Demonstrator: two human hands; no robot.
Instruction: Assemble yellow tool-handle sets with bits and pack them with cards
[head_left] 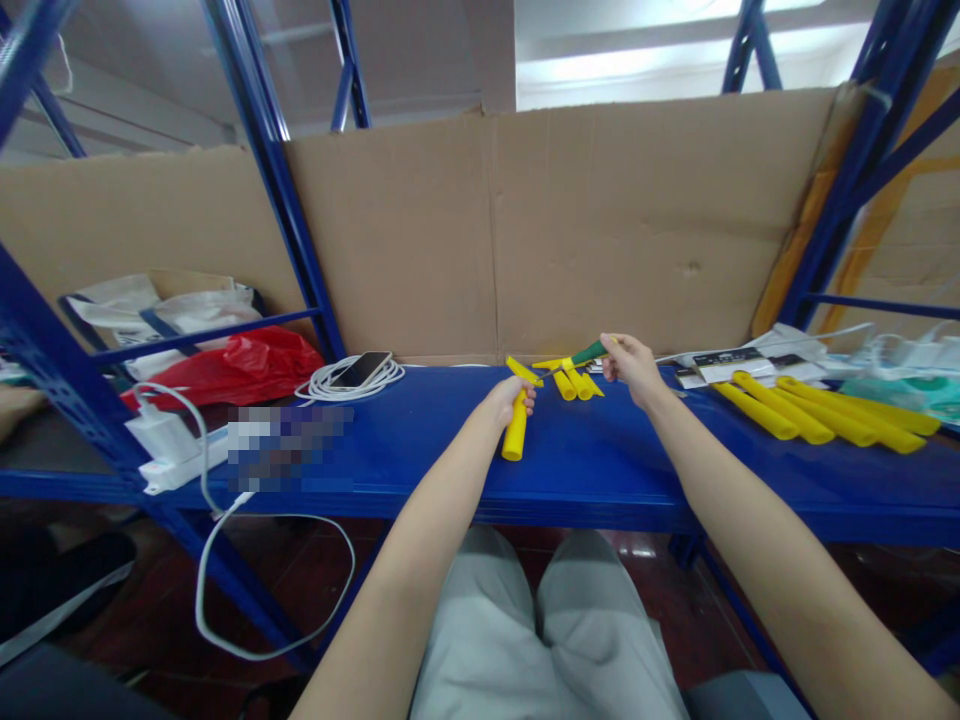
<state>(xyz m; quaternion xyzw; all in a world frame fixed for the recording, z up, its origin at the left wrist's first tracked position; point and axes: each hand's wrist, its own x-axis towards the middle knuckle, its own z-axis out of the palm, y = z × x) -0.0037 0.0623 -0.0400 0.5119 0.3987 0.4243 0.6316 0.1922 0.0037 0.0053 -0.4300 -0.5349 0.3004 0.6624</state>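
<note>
My left hand [511,400] is closed around a yellow plastic piece [514,436]. Its tube-like handle points toward me, and a slanted crosswise head sticks out above my fingers. In my right hand [632,368] is a screwdriver [589,352] with a green and yellow handle, gripped at the handle's end. The thin shaft points left and its tip is at the head of the piece in my left hand; whether it touches a screw is too small to tell. Just behind the shaft, several similar yellow parts [576,384] lie on the blue table [600,465].
Several long yellow tubes [825,412] lie at the right beside white packets [724,366]. At the left are a phone [363,369] on a coiled white cable [319,383], a red plastic bag [240,360] and a power strip [187,462]. Cardboard [600,220] walls the back between blue posts [274,170].
</note>
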